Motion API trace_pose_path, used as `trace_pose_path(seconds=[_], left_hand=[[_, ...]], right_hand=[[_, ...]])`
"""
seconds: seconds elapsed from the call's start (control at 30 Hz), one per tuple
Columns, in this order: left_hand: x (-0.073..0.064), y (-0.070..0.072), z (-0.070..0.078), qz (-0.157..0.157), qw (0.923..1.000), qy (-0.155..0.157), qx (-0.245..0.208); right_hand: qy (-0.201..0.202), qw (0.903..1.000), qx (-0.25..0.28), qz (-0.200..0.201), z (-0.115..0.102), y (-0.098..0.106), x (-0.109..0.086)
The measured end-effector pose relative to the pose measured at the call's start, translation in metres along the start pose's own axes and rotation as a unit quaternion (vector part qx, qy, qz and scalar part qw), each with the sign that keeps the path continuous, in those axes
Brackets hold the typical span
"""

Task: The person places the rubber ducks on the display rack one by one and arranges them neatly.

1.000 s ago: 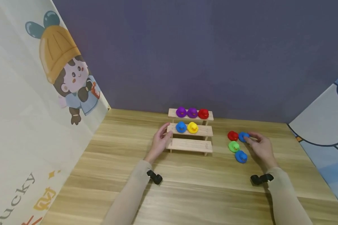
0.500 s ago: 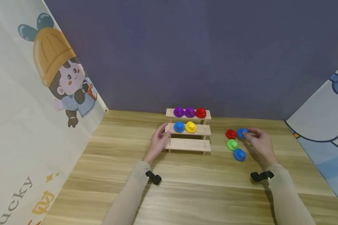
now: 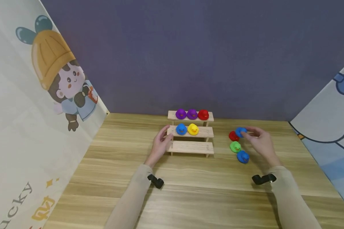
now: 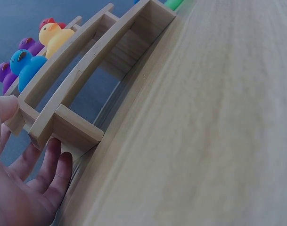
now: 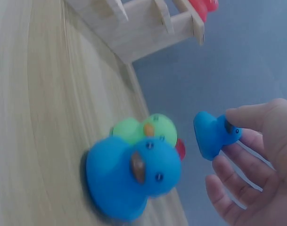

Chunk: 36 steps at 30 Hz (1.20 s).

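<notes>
Between the thumb and fingers of my right hand is a blue rubber duck, held up off the table in the right wrist view. Beside it in the head view sit a red duck, a green duck and another blue duck. My left hand grips the left end of a three-step wooden stand, thumb at the middle step, fingers round the side. Two purple ducks and a red duck line the top step. On the middle step are a blue duck and a yellow duck.
The wood-grain table ends at a dark blue wall panel close behind the stand. Printed panels rise on the left and the right.
My right hand has lifted the blue duck and brought it left, so it now overlaps the red duck in the head view. The left hand keeps its place at the stand.
</notes>
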<state>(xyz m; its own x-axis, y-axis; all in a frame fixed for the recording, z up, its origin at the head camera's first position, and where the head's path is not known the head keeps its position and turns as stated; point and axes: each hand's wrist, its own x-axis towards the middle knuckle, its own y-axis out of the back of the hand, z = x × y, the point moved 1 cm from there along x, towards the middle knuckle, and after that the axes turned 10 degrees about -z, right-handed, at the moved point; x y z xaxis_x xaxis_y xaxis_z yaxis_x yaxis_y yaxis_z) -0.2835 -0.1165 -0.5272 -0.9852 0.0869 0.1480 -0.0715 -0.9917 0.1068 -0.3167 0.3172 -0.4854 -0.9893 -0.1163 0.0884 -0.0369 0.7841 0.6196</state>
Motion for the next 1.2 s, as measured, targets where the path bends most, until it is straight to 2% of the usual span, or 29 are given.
trace_pose_path(seconds=[0.3,0.57,0.77,1.2], left_hand=[[-0.001,0.001,0.001,-0.003,1.0000,-0.002,-0.004],[0.001,0.000,0.001,-0.003,1.0000,-0.007,-0.002],[0.001,-0.001,0.001,-0.003,1.0000,-0.007,0.002],[0.002,0.000,-0.001,-0.003,1.0000,-0.005,-0.002]], right_hand=[[0.016,0.9996,-0.009,-0.022,-0.027,-0.009,-0.003],[0.026,0.9990,0.004,-0.037,-0.049,-0.020,-0.005],[0.046,0.9984,-0.001,-0.034,-0.061,-0.029,-0.005],[0.074,0.9953,0.019,-0.059,-0.086,-0.055,0.001]])
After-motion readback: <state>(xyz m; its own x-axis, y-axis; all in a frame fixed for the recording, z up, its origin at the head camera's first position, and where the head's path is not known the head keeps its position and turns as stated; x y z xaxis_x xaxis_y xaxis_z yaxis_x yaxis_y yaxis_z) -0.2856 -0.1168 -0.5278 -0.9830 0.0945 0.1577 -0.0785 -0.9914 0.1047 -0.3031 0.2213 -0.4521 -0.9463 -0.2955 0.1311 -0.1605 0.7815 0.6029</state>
